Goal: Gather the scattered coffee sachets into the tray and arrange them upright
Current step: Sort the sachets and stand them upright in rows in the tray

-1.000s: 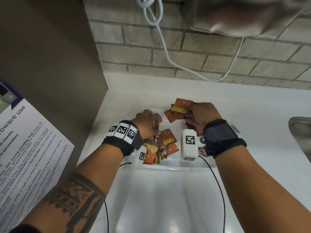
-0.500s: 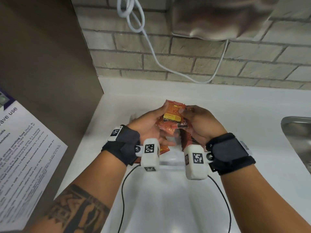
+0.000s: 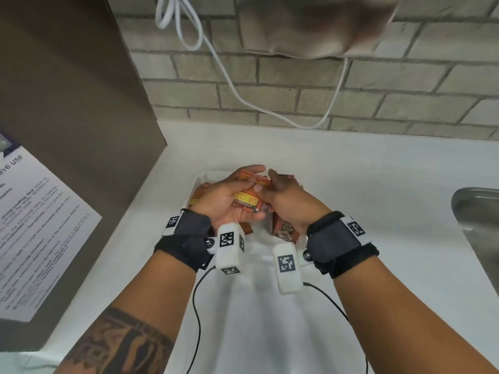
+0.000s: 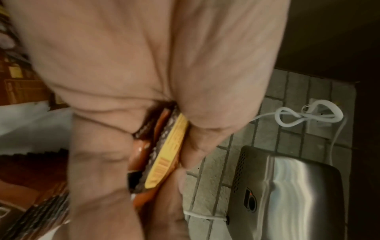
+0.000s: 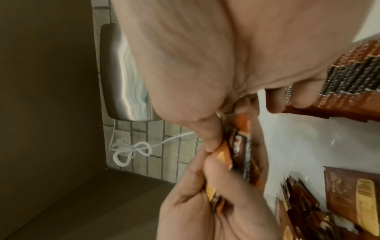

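Note:
Both hands meet above the white tray [image 3: 201, 177] on the counter. My left hand [image 3: 229, 197] lies palm up and grips a small stack of orange and brown coffee sachets [image 3: 247, 198] between thumb and fingers; the stack's yellow label edge [image 4: 164, 155] shows in the left wrist view. My right hand [image 3: 286, 197] pinches the same stack [image 5: 236, 146] from the right side. More sachets [image 3: 285, 230] stay in the tray under the hands, one standing near my right wrist, others lying at the left [image 3: 198, 197]. Much of the tray is hidden by the hands.
A steel hand dryer [image 3: 310, 25] hangs on the brick wall with a looped white cable [image 3: 175, 14]. A brown cabinet side [image 3: 67, 103] with a printed notice [image 3: 35, 228] stands at the left. A steel sink [image 3: 480, 225] lies at the right edge.
The left hand rose from the sachets in the tray, turned palm up and joined the right hand on the stack. Both hands with the stack have drawn closer together over the tray.

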### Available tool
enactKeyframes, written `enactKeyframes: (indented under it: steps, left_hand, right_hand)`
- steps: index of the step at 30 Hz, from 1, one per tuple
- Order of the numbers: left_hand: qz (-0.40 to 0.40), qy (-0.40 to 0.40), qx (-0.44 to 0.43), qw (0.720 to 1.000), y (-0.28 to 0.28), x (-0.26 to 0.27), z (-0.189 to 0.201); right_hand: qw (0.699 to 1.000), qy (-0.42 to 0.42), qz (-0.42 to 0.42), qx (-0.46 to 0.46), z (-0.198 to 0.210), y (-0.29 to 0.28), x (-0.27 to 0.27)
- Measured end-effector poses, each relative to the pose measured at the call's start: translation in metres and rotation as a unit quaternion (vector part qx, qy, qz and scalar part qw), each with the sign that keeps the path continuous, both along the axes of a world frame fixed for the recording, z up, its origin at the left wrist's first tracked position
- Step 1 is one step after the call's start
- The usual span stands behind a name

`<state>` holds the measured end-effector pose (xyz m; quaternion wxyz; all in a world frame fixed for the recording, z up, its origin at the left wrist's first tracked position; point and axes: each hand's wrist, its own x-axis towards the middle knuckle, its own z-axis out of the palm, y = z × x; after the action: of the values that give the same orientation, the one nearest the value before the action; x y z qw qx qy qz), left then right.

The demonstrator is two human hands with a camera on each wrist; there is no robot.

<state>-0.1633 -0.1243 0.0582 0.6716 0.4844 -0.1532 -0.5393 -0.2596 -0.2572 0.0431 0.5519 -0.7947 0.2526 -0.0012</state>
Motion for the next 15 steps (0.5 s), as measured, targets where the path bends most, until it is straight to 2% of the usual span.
enactKeyframes:
  steps: [3, 5, 7, 9, 12, 15]
  left_hand:
    - [0.042, -0.056, -0.009, 0.998, 0.005, 0.010, 0.004]
    - [0.077, -0.056, -0.029, 0.995, 0.013, 0.023, 0.005]
    - [0.104, -0.041, -0.048, 0.993, 0.022, 0.037, 0.007]
    - [0.115, -0.048, -0.038, 0.991, 0.032, 0.048, 0.006]
    - [0.105, -0.083, -0.014, 0.991, 0.043, 0.059, 0.001]
    - [0.087, -0.085, -0.009, 0.993, 0.050, 0.067, -0.001]
  right_hand:
    - [1.000, -0.019, -0.015, 0.017, 0.023, 0.008, -0.003]
    - [0.999, -0.026, -0.036, 0.028, 0.028, 0.014, -0.007]
    - [0.999, -0.010, -0.032, -0.002, 0.022, 0.025, -0.008]
    - [0.996, 0.042, 0.033, -0.073, 0.011, 0.038, 0.001]
    - [0.964, 0.148, 0.114, -0.187, -0.008, 0.051, 0.029]
    - [0.931, 0.239, 0.114, -0.252, -0.031, 0.056, 0.060]
